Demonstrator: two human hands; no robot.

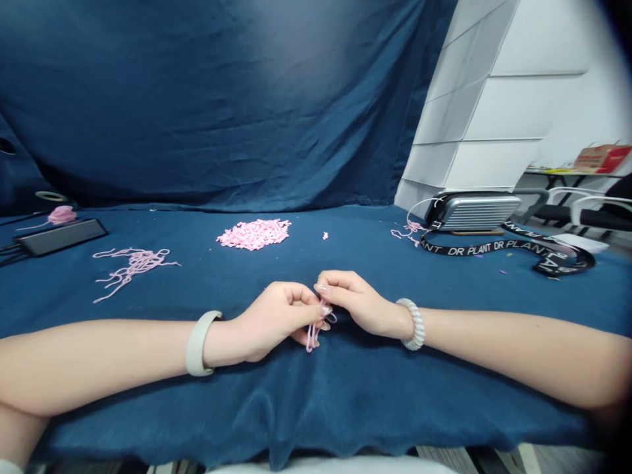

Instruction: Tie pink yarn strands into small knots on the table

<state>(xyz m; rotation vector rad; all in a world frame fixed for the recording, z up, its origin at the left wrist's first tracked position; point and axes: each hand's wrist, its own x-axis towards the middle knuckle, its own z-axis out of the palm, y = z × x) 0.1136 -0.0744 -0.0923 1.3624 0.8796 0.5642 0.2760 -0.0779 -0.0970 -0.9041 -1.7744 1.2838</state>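
Between both hands, near the surface's (197, 296) front edge: looped pink yarn (310, 339). Left hand's (266, 322) fingers pinch it; right hand's (368, 308) fingers are closed at its top, exact grip unclear. Loops slack, so this piece looks unfinished. Farther out, heaped small pink yarn pieces (254, 234), apparently done; leftward, loose pink strands (135, 264), seemingly unworked, plus yarn ball (62, 214).
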